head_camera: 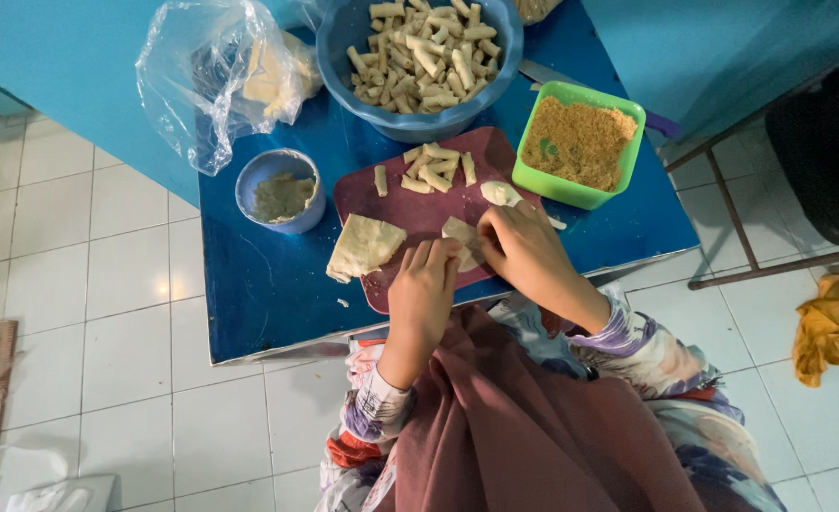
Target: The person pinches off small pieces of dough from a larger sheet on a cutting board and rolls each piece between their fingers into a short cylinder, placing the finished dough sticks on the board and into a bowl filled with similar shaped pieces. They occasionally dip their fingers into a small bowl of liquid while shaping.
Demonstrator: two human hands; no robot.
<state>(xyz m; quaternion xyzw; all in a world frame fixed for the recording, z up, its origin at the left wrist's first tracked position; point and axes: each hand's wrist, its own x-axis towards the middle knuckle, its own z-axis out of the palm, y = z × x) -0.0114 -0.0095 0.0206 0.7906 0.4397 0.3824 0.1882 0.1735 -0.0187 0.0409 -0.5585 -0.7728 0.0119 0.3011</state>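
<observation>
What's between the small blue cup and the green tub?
In the head view, between the small blue cup and the green tub lies the dark red cutting board, carrying a cluster of rolled pieces.

A pale, thin pastry sheet (461, 237) sits right between the left hand (421, 289) and right hand (524, 248), flat on the dark red board, mostly hidden under the fingertips pressing on it from both sides. Only its top edge and a corner peek out above the left hand's fingers, soft, cream-coloured and slightly folded.
</observation>
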